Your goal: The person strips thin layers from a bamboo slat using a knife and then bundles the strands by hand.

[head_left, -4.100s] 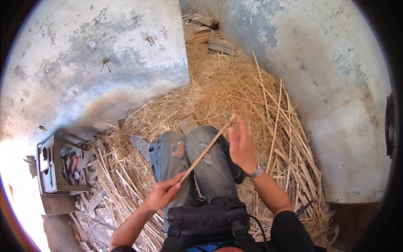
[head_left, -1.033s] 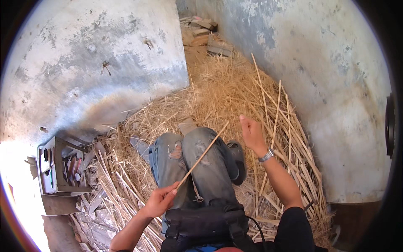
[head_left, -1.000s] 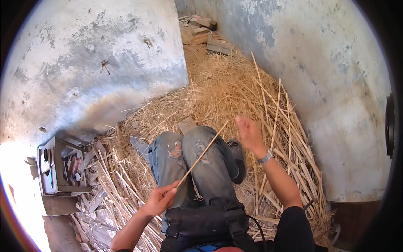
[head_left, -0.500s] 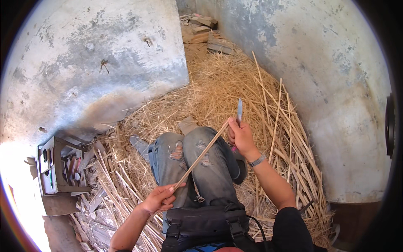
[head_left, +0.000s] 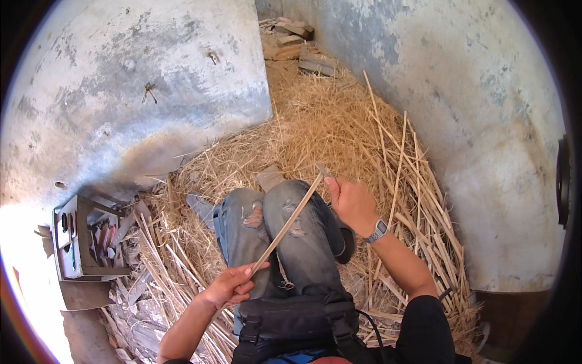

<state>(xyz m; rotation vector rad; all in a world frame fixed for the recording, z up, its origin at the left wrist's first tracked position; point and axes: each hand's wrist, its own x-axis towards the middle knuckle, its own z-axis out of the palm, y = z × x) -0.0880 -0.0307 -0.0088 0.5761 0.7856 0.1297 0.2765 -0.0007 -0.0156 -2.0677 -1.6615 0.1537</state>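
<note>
A thin pale strip [head_left: 287,228], like split bamboo or cane, slants across my knees. My left hand [head_left: 230,285] pinches its lower end between thumb and fingers. At the strip's upper end, my right hand [head_left: 354,205] is closed round a knife, its handle hidden in the fist. The knife's short blade [head_left: 323,170] points up and left, with its edge at or very near the strip's tip; whether they touch I cannot tell. A wristwatch [head_left: 377,230] sits on my right wrist.
Shavings [head_left: 327,115] lie heaped before my knees. Long split strips [head_left: 433,242] lie along the right wall [head_left: 497,151]. A wooden box [head_left: 79,242] with odds and ends stands at left, near a pale slab [head_left: 182,73]. Boards [head_left: 296,36] lie at the back.
My right hand has turned and let the strip's upper end go from its fingers. The knife blade has swung left and down to that end. My left hand keeps its hold.
</note>
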